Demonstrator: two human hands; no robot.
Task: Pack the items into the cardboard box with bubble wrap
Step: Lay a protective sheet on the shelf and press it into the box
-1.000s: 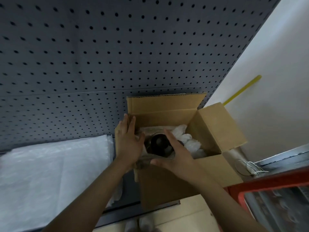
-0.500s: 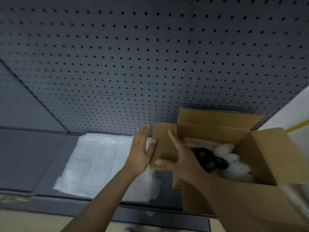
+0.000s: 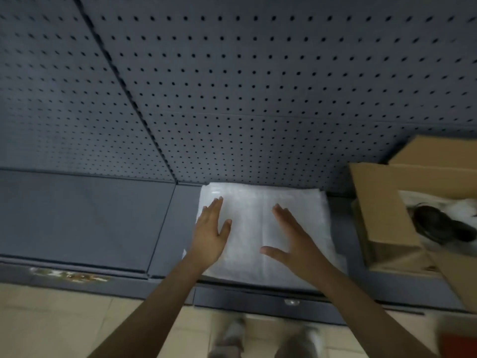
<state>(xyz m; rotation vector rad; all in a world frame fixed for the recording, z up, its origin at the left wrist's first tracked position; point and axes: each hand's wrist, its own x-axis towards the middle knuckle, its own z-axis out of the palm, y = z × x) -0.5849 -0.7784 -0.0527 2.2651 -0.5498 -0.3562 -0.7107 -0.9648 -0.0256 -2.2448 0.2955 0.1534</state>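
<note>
A folded stack of white bubble wrap (image 3: pixel 258 210) lies flat on the dark grey shelf. Both my hands hover over it with straight, spread fingers and hold nothing: my left hand (image 3: pixel 210 232) over its left edge, my right hand (image 3: pixel 291 241) over its middle. At the right edge stands the open cardboard box (image 3: pixel 382 210), flaps up. Inside it a dark round item (image 3: pixel 444 224) rests on white wrapping. The box's right part is cut off by the frame.
A grey pegboard wall (image 3: pixel 232 86) rises behind the shelf (image 3: pixel 85 218). The shelf's front lip (image 3: pixel 271 301) runs across below my arms. Beige floor and my feet (image 3: pixel 268 339) show at the bottom.
My view swung left, so the box went from centre to the right edge. Both hands left the box and moved left over the bubble wrap stack.
</note>
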